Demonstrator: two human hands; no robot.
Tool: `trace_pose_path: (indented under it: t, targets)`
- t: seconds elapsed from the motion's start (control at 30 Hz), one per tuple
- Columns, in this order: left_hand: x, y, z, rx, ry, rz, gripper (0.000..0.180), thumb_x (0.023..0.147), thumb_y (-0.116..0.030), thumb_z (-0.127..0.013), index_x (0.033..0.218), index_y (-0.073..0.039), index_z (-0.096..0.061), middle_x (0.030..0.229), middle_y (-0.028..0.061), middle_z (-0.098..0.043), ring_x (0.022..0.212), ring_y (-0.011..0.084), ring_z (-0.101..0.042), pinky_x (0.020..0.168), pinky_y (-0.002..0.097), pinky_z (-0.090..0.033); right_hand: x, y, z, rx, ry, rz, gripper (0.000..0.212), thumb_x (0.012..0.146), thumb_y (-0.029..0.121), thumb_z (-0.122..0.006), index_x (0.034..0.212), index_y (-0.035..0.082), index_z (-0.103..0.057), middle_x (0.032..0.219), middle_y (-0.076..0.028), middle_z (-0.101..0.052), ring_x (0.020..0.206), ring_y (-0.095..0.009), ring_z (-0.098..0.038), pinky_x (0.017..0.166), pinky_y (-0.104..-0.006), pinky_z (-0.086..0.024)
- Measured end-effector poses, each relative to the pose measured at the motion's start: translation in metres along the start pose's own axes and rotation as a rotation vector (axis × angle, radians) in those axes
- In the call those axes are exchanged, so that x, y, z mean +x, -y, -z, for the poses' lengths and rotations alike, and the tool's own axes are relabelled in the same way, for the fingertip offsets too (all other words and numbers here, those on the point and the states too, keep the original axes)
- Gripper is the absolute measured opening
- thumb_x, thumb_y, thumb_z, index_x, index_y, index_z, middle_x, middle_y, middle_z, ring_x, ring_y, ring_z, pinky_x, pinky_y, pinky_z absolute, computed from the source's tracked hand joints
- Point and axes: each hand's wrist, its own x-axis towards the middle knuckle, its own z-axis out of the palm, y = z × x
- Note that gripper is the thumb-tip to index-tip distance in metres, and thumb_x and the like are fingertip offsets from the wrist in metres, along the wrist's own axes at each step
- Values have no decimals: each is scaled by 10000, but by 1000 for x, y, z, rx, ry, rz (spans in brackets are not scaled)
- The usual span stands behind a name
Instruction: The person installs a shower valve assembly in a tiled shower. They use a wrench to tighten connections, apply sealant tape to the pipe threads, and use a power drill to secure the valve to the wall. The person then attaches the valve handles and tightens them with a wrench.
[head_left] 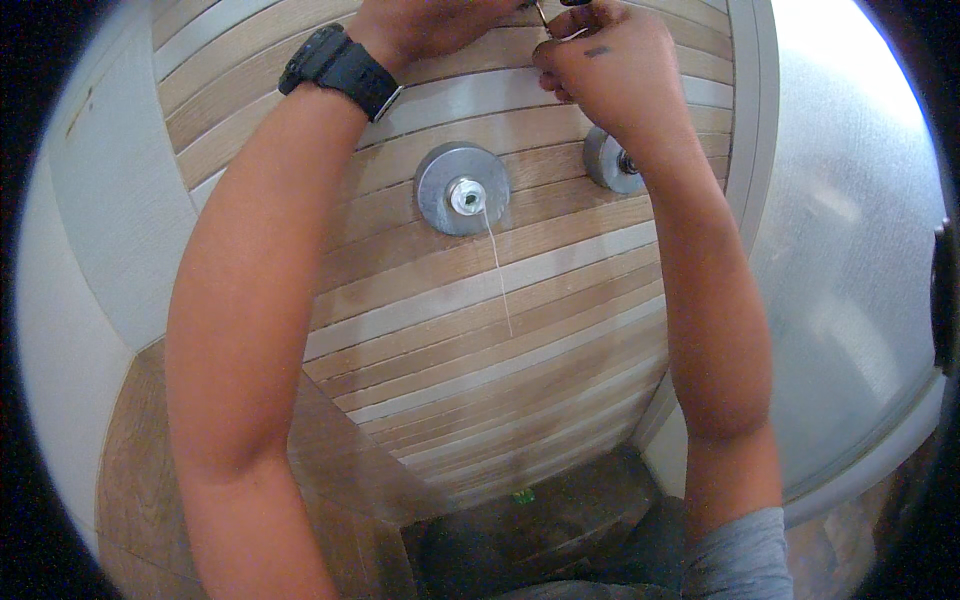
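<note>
Both my arms reach up to the top edge of the head view. My right hand (pixel 620 65) is closed, its fingers curled by a thin brass-coloured piece (pixel 543 18) and a dark object; what it grips is too cropped to name. Beside it is my left hand (pixel 435 28), with a black watch on the wrist and its fingertips cut off by the frame. Below them, a round grey metal wall flange (pixel 432 190) surrounds a pipe fitting (pixel 467 197). A white strand (pixel 498 262) hangs from that fitting. My right wrist partly covers a second flange (pixel 603 160).
The wall (pixel 480 370) has wood-look and white strips. A frosted panel (pixel 840 250) in a pale frame stands on the right. A brown wood-look surface (pixel 140 450) lies at lower left. Far below, a small green object (pixel 524 496) rests on the dark floor (pixel 590 500).
</note>
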Motion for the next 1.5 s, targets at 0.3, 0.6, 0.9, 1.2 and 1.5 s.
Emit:
trace_pose_path:
  t: [0.3,0.6,0.9,1.2,1.5]
  targets:
    - [-5,2,-2,-111,14,28,499,953,-163,-688,1381,-1,-490,1119,110,-673,992,164,-664,874,314,-559,-7,-17,-5,-23,-9,-56,189,832,111,-697,949,-34,-667,820,-118,-698,717,-211,-701,651,-310,-558]
    - [-8,-1,-2,133,41,-83,538,912,-56,-711,1390,3,-471,1189,123,-627,1096,191,-626,952,342,-539,-34,-34,40,-16,27,-101,178,842,117,-708,949,-22,-680,741,-46,-668,594,-107,-643,546,-248,-517]
    - [-11,-8,-6,45,31,34,581,894,-8,-714,1411,-9,-450,1182,112,-621,1098,200,-622,953,341,-530,-31,-39,61,-29,87,-26,242,785,186,-669,906,-14,-730,752,-161,-723,647,-238,-718,678,-352,-566]
    - [-1,-6,-5,212,-29,-63,505,940,-124,-698,1380,-11,-477,1130,114,-651,1018,169,-658,875,315,-554,3,-20,25,170,229,-214,187,824,117,-695,889,-57,-677,754,-126,-696,660,-193,-676,591,-325,-536]
    - [1,-4,-11,-74,-88,73,436,988,-263,-655,1324,-25,-513,1026,72,-681,923,143,-678,761,285,-552,-2,-10,26,313,216,-309,202,849,127,-683,892,-70,-666,734,-115,-660,640,-190,-649,551,-305,-522]
